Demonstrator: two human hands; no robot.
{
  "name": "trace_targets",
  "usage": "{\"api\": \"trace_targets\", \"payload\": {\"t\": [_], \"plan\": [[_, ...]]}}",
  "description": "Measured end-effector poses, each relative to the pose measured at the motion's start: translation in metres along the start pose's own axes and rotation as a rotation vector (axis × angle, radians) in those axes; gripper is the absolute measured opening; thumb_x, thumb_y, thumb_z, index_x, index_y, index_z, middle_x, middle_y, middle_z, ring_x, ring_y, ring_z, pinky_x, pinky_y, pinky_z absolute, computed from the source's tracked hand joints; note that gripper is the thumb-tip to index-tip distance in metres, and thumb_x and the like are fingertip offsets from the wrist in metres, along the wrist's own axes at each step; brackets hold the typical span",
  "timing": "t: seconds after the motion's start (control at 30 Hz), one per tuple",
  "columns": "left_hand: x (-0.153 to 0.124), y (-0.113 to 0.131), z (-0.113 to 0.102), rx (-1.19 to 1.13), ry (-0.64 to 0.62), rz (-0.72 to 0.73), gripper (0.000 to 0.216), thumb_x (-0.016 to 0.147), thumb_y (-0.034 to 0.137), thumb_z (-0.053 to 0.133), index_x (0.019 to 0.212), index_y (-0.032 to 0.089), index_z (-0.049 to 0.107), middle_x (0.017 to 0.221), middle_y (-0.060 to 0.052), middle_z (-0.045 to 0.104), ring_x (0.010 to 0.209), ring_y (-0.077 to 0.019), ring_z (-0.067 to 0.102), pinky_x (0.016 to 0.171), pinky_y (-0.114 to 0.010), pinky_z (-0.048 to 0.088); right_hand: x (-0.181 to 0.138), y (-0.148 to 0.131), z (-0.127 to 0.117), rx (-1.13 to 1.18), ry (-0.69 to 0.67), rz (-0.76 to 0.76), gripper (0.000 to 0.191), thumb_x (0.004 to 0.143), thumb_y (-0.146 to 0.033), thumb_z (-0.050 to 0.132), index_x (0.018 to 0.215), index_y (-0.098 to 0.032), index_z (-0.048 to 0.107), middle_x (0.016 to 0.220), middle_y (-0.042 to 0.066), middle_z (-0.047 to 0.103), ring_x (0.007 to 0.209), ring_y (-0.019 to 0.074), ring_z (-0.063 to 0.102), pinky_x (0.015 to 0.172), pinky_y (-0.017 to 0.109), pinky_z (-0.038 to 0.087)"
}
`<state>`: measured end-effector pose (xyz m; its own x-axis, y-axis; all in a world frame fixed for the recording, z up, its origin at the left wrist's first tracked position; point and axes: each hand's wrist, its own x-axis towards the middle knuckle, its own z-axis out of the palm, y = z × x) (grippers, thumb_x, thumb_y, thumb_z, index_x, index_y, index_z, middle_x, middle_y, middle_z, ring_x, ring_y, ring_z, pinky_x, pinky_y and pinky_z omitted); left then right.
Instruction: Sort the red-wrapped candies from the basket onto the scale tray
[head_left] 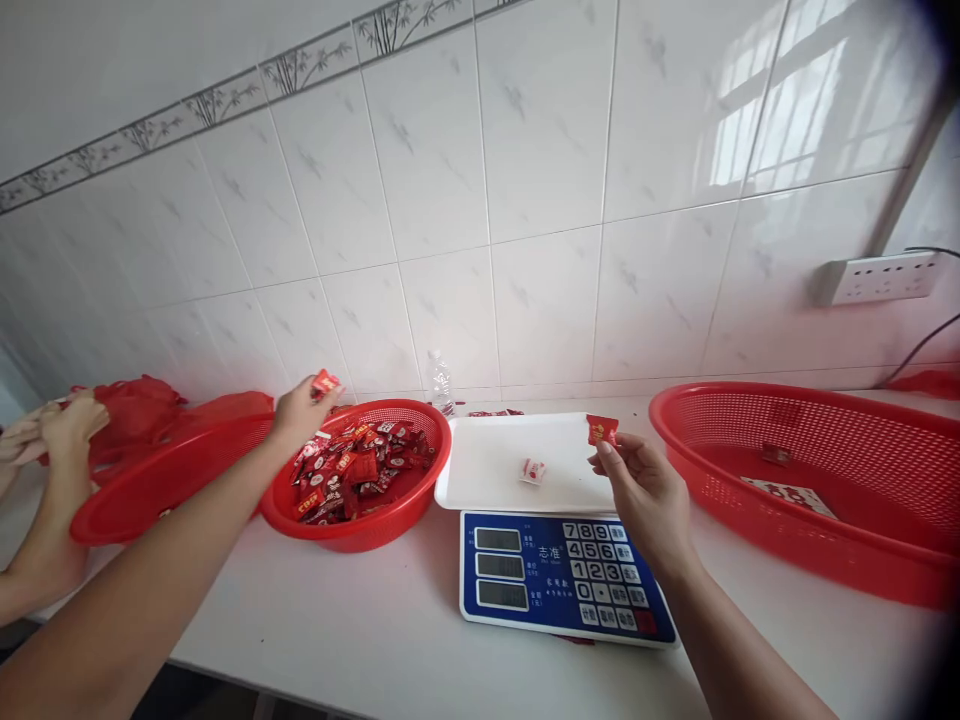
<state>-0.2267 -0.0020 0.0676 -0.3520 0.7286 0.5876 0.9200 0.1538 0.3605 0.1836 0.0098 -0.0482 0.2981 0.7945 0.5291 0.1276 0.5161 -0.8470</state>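
My left hand [302, 408] is raised at the far left rim of a round red basket [360, 535] heaped with small wrapped packets [367, 465]. Its fingers pinch a red packet [325, 382]. Over the right end of the white weighing tray [480, 440], my right hand [645, 485] grips another red packet [602, 430] between thumb and fingers. One white-and-red packet [533, 470] lies on the tray. Below the tray is the scale's blue panel [551, 575], with keys and three grey displays; my right wrist passes beside its right edge.
A large red basket [795, 530] at right holds a patterned card and a small packet. Behind the tray stands a clear plastic bottle [440, 383]. At left, another person's hands [64, 428] are near red mesh bags [142, 415] and a red basket [180, 475]. A power strip [881, 278] is on the wall.
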Motion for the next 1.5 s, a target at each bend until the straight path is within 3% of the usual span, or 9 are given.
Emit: {"api": "trace_targets", "payload": {"t": [0.23, 0.43, 0.53, 0.63, 0.87, 0.97, 1.07, 1.3, 1.5], "plan": [[0.002, -0.097, -0.056, 0.509, -0.035, -0.187, 0.038, 0.088, 0.049, 0.04, 0.106, 0.017, 0.053, 0.106, -0.009, 0.062, 0.098, -0.0313, 0.058, 0.073, -0.035, 0.047, -0.005, 0.006, 0.003, -0.192, -0.029, -0.023, 0.037, 0.079, -0.056, 0.057, 0.093, -0.021, 0.062, 0.072, 0.005, 0.069, 0.069, 0.0235, 0.068, 0.067, 0.039, 0.053], [-0.003, -0.114, -0.033, 0.446, -0.119, -0.248, 0.048, 0.079, 0.041, 0.056, 0.116, 0.009, 0.055, 0.118, -0.021, 0.057, 0.107, -0.0389, 0.057, 0.081, -0.044, 0.049, -0.007, 0.01, 0.005, -0.219, -0.055, -0.059, 0.035, 0.08, -0.054, 0.057, 0.092, -0.021, 0.062, 0.074, 0.005, 0.07, 0.069, 0.0224, 0.069, 0.064, 0.035, 0.053], [0.0, -0.079, 0.001, 0.351, -0.103, -0.089, 0.037, 0.083, 0.032, 0.05, 0.114, 0.014, 0.058, 0.123, -0.013, 0.057, 0.119, -0.0282, 0.05, 0.098, -0.035, 0.041, -0.007, 0.009, 0.005, -0.216, -0.055, -0.078, 0.034, 0.081, -0.052, 0.057, 0.092, -0.02, 0.062, 0.073, 0.005, 0.07, 0.068, 0.0213, 0.068, 0.064, 0.035, 0.052], [-0.008, -0.013, 0.038, 0.125, -0.148, 0.203, 0.031, 0.083, 0.031, 0.049, 0.106, 0.015, 0.062, 0.117, -0.011, 0.061, 0.116, -0.0253, 0.052, 0.102, -0.035, 0.039, -0.008, 0.008, 0.005, -0.198, -0.061, -0.118, 0.031, 0.082, -0.049, 0.056, 0.092, -0.02, 0.062, 0.073, 0.005, 0.069, 0.066, 0.0198, 0.067, 0.062, 0.032, 0.052], [-0.085, 0.157, 0.106, -0.261, -0.694, 0.676, 0.042, 0.087, 0.031, 0.048, 0.126, 0.018, 0.053, 0.136, -0.009, 0.052, 0.125, -0.0214, 0.047, 0.105, -0.031, 0.035, -0.007, 0.005, 0.005, -0.204, -0.059, -0.129, 0.03, 0.083, -0.047, 0.056, 0.092, -0.019, 0.062, 0.074, 0.005, 0.07, 0.066, 0.0189, 0.067, 0.058, 0.029, 0.05], [-0.107, 0.193, 0.124, -0.205, -0.782, 0.734, 0.046, 0.086, 0.027, 0.05, 0.131, 0.017, 0.05, 0.131, -0.01, 0.056, 0.117, -0.0217, 0.053, 0.097, -0.031, 0.042, -0.007, 0.002, 0.005, -0.21, -0.071, -0.138, 0.028, 0.083, -0.046, 0.056, 0.091, -0.02, 0.062, 0.072, 0.003, 0.069, 0.065, 0.0181, 0.067, 0.059, 0.028, 0.05], [-0.113, 0.205, 0.133, -0.112, -0.769, 0.768, 0.032, 0.082, 0.015, 0.05, 0.111, 0.017, 0.064, 0.111, -0.008, 0.067, 0.106, -0.0242, 0.058, 0.088, -0.033, 0.047, -0.007, 0.0, 0.004, -0.218, -0.088, -0.141, 0.027, 0.084, -0.045, 0.055, 0.089, -0.02, 0.062, 0.07, 0.002, 0.069, 0.064, 0.0175, 0.066, 0.059, 0.027, 0.049], [-0.078, 0.16, 0.105, -0.056, -0.608, 0.74, 0.036, 0.083, 0.005, 0.04, 0.107, 0.016, 0.065, 0.116, -0.008, 0.064, 0.112, -0.0221, 0.052, 0.095, -0.034, 0.042, -0.007, -0.002, 0.003, -0.216, -0.096, -0.133, 0.027, 0.084, -0.045, 0.055, 0.089, -0.02, 0.061, 0.071, 0.003, 0.069, 0.064, 0.0175, 0.066, 0.058, 0.027, 0.049], [-0.004, 0.028, 0.022, 0.327, -0.201, 0.416, 0.031, 0.088, 0.015, 0.04, 0.108, 0.02, 0.063, 0.12, -0.003, 0.061, 0.112, -0.0199, 0.051, 0.101, -0.031, 0.038, -0.009, -0.005, 0.004, -0.217, -0.117, -0.137, 0.027, 0.084, -0.045, 0.054, 0.09, -0.02, 0.061, 0.071, 0.003, 0.068, 0.065, 0.0175, 0.067, 0.056, 0.025, 0.049]]}}
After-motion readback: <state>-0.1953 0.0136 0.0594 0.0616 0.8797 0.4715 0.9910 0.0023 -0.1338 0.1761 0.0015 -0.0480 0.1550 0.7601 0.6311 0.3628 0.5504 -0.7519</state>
